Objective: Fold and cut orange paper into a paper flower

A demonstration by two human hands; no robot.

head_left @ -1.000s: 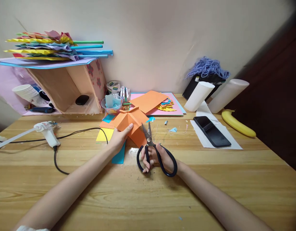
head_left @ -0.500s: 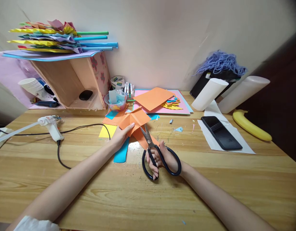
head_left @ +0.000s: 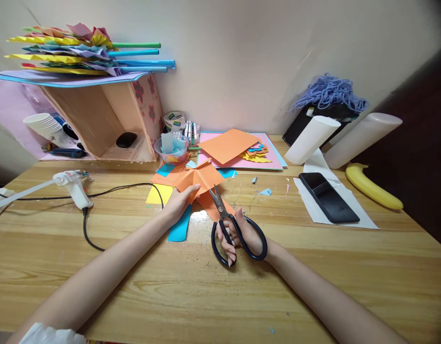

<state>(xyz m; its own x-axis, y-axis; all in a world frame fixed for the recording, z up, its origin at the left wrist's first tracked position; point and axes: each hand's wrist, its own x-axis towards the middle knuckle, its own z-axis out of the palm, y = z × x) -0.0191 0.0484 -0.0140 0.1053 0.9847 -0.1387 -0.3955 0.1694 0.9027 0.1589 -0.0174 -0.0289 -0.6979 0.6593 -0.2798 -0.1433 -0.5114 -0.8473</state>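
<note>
On the cluttered wooden table, the left hand still pins the folded orange paper piece while the right hand, gripping black-handled scissors, has barely shifted, blades over its lower edge.

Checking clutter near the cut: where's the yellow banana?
Head view, far right of the wooden table: the yellow banana lies beside the black phone, below the white rolls.
</note>
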